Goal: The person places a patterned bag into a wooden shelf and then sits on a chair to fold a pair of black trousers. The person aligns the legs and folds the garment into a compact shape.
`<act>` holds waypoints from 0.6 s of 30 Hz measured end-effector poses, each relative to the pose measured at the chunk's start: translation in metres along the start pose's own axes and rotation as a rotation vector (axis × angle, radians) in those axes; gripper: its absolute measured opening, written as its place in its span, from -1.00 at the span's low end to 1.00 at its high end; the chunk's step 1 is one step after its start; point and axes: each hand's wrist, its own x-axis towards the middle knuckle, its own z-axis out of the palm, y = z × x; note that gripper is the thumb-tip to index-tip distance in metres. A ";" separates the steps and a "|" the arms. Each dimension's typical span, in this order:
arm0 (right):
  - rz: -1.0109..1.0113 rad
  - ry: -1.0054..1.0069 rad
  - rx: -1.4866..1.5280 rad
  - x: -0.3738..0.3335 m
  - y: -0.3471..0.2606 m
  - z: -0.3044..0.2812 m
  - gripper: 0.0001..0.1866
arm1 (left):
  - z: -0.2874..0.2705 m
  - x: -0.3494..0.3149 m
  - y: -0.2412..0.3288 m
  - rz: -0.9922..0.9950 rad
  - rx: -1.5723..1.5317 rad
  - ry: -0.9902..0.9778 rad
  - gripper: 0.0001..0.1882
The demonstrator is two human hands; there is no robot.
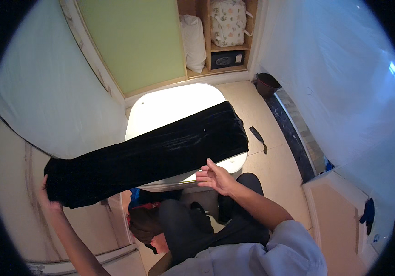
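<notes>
A long black velvet garment (151, 154) lies stretched across a small white table (170, 106), its right part on the tabletop and its left end held off the table's edge. My left hand (45, 195) grips that left end, partly hidden under the fabric. Near the table's front edge, just below the garment's lower hem, my right hand (215, 177) hovers with fingers apart and holds nothing.
A pile of dark and red clothes (144, 216) lies on the floor under the table by my legs. Beyond the table an open closet (220, 37) holds a white bag, a patterned bag and a small safe. A dark bin (267, 83) stands by the right wall.
</notes>
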 end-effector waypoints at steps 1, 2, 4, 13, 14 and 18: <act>0.003 -0.042 0.178 0.004 0.005 -0.003 -0.24 | 0.026 -0.030 0.006 0.016 0.009 -0.003 -0.62; -0.006 -0.086 0.364 0.009 0.008 -0.010 -0.22 | 0.063 -0.061 0.009 0.060 0.020 0.120 -0.62; -0.158 -0.235 0.674 -0.011 -0.004 0.012 -0.28 | 0.066 -0.091 0.031 0.125 -0.045 -0.031 -0.61; -0.560 0.065 0.996 -0.038 -0.062 -0.075 -0.52 | 0.028 -0.196 0.135 0.403 -0.133 -0.234 -0.56; -0.525 0.171 0.978 -0.038 -0.072 -0.099 -0.52 | 0.025 -0.196 0.144 0.324 -0.083 -0.305 -0.56; -0.616 -0.001 0.907 -0.072 -0.089 -0.112 -0.53 | 0.009 -0.231 0.139 0.420 -0.114 -0.172 -0.57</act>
